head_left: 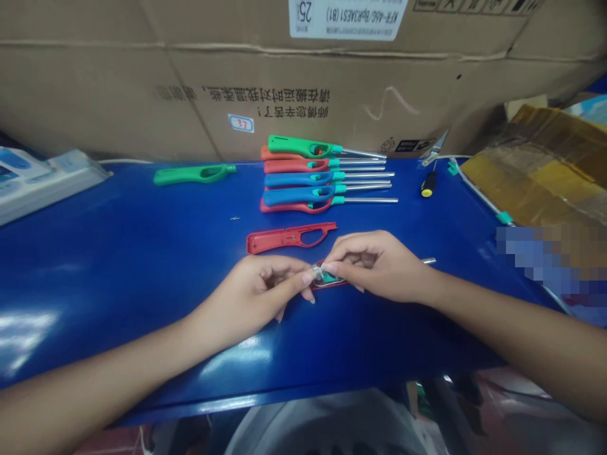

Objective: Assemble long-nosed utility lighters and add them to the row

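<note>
My left hand (268, 284) pinches a small clear, whitish part (317, 270) between thumb and forefinger. From the other side, the closed fingertips of my right hand (382, 264) meet it at its right end. Just beneath the fingers lies a red lighter half (327, 284) with a teal piece and a thin pale tube or wire, mostly covered by the hands. A metal rod tip (429, 261) shows beyond my right wrist. Above the hands, the other red handle shell (272, 241) rests with its inner side up.
Several long-nosed lighters (303, 179) in red, blue and green lie stacked at the back. A green handle (192, 174) is left of them, tiny metal pins (235, 218) nearer. A screwdriver (428, 183) lies right, before a large cardboard box (118, 101). A white power strip (57, 180) sits far left.
</note>
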The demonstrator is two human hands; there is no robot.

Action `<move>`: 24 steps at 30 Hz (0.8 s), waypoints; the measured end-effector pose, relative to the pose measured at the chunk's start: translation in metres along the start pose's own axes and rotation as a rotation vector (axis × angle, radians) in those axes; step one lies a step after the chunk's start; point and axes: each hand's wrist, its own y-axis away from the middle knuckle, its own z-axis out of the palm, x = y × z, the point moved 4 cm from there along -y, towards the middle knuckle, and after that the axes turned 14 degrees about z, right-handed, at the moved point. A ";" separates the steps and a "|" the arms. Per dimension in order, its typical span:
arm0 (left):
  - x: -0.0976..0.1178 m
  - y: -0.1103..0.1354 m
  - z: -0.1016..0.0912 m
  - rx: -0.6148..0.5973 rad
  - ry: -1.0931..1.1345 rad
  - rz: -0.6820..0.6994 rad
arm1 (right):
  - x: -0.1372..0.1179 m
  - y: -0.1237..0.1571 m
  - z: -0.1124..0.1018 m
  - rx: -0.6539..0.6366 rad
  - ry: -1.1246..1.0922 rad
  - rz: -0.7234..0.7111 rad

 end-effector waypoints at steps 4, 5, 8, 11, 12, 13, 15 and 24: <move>-0.001 0.001 -0.004 -0.018 -0.007 0.006 | -0.004 0.000 -0.001 0.039 0.064 -0.056; -0.001 0.002 -0.006 -0.017 -0.014 0.011 | -0.005 0.001 -0.002 0.049 0.084 -0.070; 0.002 0.006 -0.013 -0.017 -0.103 0.069 | -0.007 0.002 -0.004 0.072 0.112 -0.086; 0.009 0.009 -0.020 -0.052 -0.301 0.181 | -0.006 0.002 -0.005 0.074 0.098 -0.073; 0.012 0.010 -0.022 -0.065 -0.372 0.219 | -0.005 0.002 -0.005 0.069 0.099 -0.070; 0.014 0.010 -0.023 -0.075 -0.437 0.254 | -0.004 0.003 -0.006 0.065 0.101 -0.068; 0.017 0.010 -0.025 -0.095 -0.538 0.317 | -0.003 0.003 -0.006 0.060 0.099 -0.064; 0.010 0.007 -0.025 -0.191 -0.670 0.384 | -0.002 0.004 -0.006 0.036 0.073 -0.084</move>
